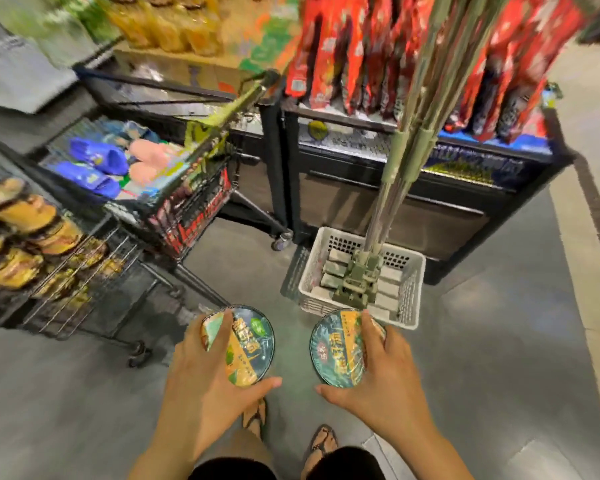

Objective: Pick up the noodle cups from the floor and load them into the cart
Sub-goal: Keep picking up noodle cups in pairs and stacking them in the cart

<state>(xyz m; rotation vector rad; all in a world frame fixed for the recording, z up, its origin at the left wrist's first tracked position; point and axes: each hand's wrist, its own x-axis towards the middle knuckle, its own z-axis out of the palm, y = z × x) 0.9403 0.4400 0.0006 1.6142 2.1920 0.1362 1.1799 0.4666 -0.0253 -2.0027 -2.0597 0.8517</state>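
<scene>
I hold two round noodle cups with dark teal and orange lids above the grey floor. My left hand (pixel 201 372) grips the left noodle cup (pixel 248 344), fingers over its far side and thumb under its near edge. My right hand (pixel 383 372) grips the right noodle cup (pixel 335 348) the same way. Both lids tilt toward each other. The black wire cart (pixel 187 216) with a red printed panel stands ahead on the left; blue and pink slippers (pixel 97 168) lie in its basket.
A white plastic basket (pixel 409 285) with green mop heads and long handles stands right behind the right cup. Dark shelving with red packets fills the back. A wire rack of snacks (pixel 32 244) sits at the left. My sandalled feet (pixel 323 441) are below.
</scene>
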